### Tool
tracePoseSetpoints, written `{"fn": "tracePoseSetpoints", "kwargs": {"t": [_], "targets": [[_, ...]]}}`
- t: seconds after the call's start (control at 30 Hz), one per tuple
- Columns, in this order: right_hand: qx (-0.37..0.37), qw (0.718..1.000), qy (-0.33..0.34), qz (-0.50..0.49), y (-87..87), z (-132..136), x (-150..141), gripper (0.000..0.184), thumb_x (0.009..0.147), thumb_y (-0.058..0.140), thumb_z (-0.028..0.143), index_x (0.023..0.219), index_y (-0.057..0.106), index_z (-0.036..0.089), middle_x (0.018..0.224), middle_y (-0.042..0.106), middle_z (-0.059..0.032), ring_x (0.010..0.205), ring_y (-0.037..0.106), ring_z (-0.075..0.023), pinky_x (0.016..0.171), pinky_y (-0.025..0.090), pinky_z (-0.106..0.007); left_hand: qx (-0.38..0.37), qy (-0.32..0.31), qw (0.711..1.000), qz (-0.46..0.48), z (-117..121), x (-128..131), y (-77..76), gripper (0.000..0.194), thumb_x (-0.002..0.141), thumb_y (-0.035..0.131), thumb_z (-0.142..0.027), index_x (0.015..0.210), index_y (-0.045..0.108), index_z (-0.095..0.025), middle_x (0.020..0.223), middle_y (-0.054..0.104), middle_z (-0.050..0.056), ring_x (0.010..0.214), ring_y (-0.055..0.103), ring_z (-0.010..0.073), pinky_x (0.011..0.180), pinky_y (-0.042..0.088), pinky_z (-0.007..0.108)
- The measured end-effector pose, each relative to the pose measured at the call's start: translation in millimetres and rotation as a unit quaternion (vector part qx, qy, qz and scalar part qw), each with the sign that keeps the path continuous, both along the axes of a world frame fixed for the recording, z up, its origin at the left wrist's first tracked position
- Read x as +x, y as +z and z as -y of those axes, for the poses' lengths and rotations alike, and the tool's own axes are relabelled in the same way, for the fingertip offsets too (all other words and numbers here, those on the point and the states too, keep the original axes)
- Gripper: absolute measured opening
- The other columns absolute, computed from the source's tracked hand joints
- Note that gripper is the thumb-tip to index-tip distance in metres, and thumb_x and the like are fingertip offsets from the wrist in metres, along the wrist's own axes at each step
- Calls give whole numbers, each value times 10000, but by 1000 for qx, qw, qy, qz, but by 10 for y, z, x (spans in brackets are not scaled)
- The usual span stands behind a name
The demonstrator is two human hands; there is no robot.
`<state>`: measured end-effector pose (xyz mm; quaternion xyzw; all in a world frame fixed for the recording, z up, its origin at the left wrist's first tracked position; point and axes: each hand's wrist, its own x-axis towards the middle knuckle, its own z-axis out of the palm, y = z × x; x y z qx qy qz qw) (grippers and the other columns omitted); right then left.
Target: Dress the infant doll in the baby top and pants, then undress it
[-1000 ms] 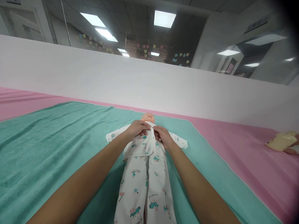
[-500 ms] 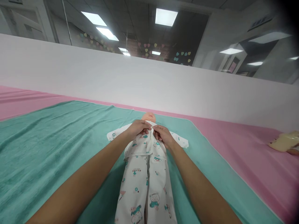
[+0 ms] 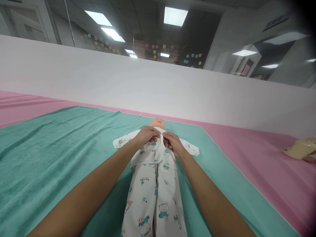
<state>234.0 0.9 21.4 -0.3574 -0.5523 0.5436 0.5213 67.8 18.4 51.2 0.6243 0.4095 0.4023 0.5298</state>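
Observation:
A baby doll [image 3: 158, 123] lies on its back, dressed in a white printed baby shirt [image 3: 148, 156] and matching trousers [image 3: 141, 197]. At the upper chest, my left hand [image 3: 148, 134] pinches one front edge of the shirt between thumb and fingers. Close beside it, my right hand [image 3: 172, 142] pinches the other front edge, fingers curled under. The fingertips of both hands almost meet just below the doll's chin. Whatever fastener lies between them is too small to make out. Both shirt sleeves stretch out sideways past my hands.
Under the doll spreads a green blanket [image 3: 61, 148] over a pink sheet [image 3: 242, 148]. A white wall panel [image 3: 123, 82] with glass above stands behind. At the far right a pale yellow doll-like object [image 3: 300, 148] lies on the pink sheet, partly cut off.
Both hands stay at the shirt's upper front with only tiny finger movements. The front edges below them shift slightly, gaping a little more than half a second ago.

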Motion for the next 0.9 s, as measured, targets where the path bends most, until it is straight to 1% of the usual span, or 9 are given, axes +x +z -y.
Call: {"fn": "tracePoseSetpoints", "kwargs": {"t": [0.2,0.3,0.4,0.47,0.53,0.6,0.67,0.77,0.9], "targets": [[0,1000,27,1,-5,-7,27,240,725,622,395,701,539,171,436,481,48,336,334,-34,303,111,-169,26,1,999,-20,-15,9,-32,184,685,630,-323,663,627,-140,618,613,18,520,538,77,429,374,167],[12,1000,24,11,-4,-3,19,231,702,660,363,768,533,182,463,495,63,326,320,-24,294,111,-162,34,3,999,-35,-8,16,-27,166,683,616,-313,669,612,-147,586,601,6,507,531,78,426,371,162],[18,1000,2,22,-3,4,-3,285,665,695,361,807,511,195,490,487,82,331,342,-26,284,118,-156,41,5,996,-77,23,26,7,181,708,585,-338,684,587,-159,507,562,-11,456,488,76,423,369,165],[21,999,-13,31,-3,8,-18,325,639,712,358,824,497,200,515,488,90,339,366,-30,278,136,-154,48,6,993,-107,61,35,46,231,737,546,-393,683,560,-169,506,563,-11,423,460,76,405,362,174],[26,999,-23,40,-2,13,-30,352,618,723,349,832,486,202,581,510,87,354,398,-29,276,160,-153,63,11,988,-138,108,45,92,272,740,535,-441,677,535,-176,497,551,-17,393,437,77,376,333,178],[31,998,-28,45,4,23,-38,359,607,726,336,828,477,201,657,524,82,366,421,-23,277,173,-151,88,13,982,-167,151,54,131,272,728,550,-447,687,528,-180,482,537,-25,370,418,77,356,295,179],[35,998,-27,48,17,39,-41,350,605,718,323,818,468,201,701,523,80,361,424,-16,277,169,-151,117,12,974,-194,176,61,153,218,728,550,-396,700,530,-180,469,532,-30,360,415,79,355,279,183],[34,998,-24,56,60,80,-37,345,599,704,315,812,456,203,762,537,71,369,439,-16,280,178,-155,148,19,964,-219,173,66,153,97,723,513,-261,773,542,-183,453,535,-37,380,452,100,379,298,189],[28,997,-16,74,129,140,-31,349,598,696,324,815,454,198,841,564,45,391,451,-16,288,203,-156,172,16,958,-229,149,66,138,271,696,462,-147,958,520,-183,447,538,-54,426,501,124,424,336,195]]}}
